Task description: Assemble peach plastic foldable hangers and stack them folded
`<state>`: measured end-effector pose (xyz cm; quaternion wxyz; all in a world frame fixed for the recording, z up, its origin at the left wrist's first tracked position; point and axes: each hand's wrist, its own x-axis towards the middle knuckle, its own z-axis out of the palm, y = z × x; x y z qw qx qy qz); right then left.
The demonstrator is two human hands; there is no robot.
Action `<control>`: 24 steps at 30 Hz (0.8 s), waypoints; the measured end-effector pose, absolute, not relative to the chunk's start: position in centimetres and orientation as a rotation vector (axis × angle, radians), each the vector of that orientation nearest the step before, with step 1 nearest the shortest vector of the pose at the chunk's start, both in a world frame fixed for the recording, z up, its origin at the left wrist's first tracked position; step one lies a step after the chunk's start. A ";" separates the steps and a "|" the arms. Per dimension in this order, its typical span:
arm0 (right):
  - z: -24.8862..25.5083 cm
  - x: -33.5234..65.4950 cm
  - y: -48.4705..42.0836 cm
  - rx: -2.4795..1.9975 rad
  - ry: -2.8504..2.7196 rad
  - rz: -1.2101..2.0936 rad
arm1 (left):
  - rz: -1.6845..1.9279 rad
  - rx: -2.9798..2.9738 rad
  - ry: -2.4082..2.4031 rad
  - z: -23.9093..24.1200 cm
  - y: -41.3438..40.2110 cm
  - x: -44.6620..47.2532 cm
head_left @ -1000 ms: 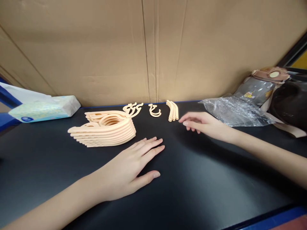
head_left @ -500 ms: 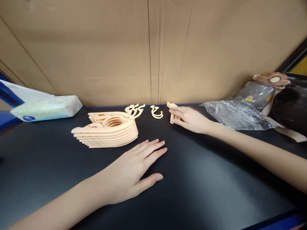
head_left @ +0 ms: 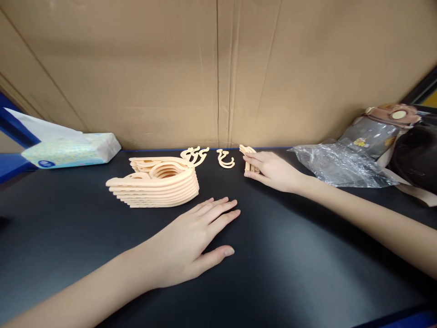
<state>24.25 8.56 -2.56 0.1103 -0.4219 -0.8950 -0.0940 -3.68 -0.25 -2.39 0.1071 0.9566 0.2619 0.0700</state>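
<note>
The right grip point(head_left: 263, 167) lies over peach strips point(head_left: 251, 167) on the black desk point(head_left: 290, 255), the left grip point(head_left: 193, 239) palm-down near stacked hanger pieces point(head_left: 167, 195).

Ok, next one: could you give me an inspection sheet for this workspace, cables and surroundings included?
Surface: black tabletop, smooth, with a sheen.
Job's things: stack of peach frames; hook pieces lying loose farther back; curved strips.
Clutter: tissue pack, clear plastic bag, bottle, dark item at far right.
Hands: left hand palm down, fingers extended; right hand over the curved strips, grip unclear.
Cables: nothing seen.
Surroundings: brown cardboard behind the tabletop.
</note>
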 end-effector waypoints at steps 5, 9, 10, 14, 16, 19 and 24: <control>-2.1 23.9 8.5 -1.196 -2.666 -0.324 | 0.176 2.815 0.785 -2.2 -0.3 -3.6; -1.8 23.7 8.6 -1.175 -2.683 -0.345 | 0.185 2.829 0.775 -2.4 -0.2 -3.6; -1.8 23.7 8.7 -1.173 -2.685 -0.348 | 0.166 2.829 0.779 -2.4 -0.2 -3.6; -1.8 23.6 9.0 -1.161 -2.688 -0.351 | 0.126 2.836 0.790 -2.3 -0.2 -3.6; -1.8 23.6 9.2 -1.153 -2.690 -0.348 | 0.158 2.843 0.780 -2.4 -0.2 -3.7; -2.1 23.4 9.3 -1.145 -2.694 -0.333 | 0.203 2.845 0.768 -2.8 -0.2 -3.8; -2.3 23.2 9.2 -1.146 -2.695 -0.309 | 0.225 2.839 0.748 -2.9 -0.1 -3.8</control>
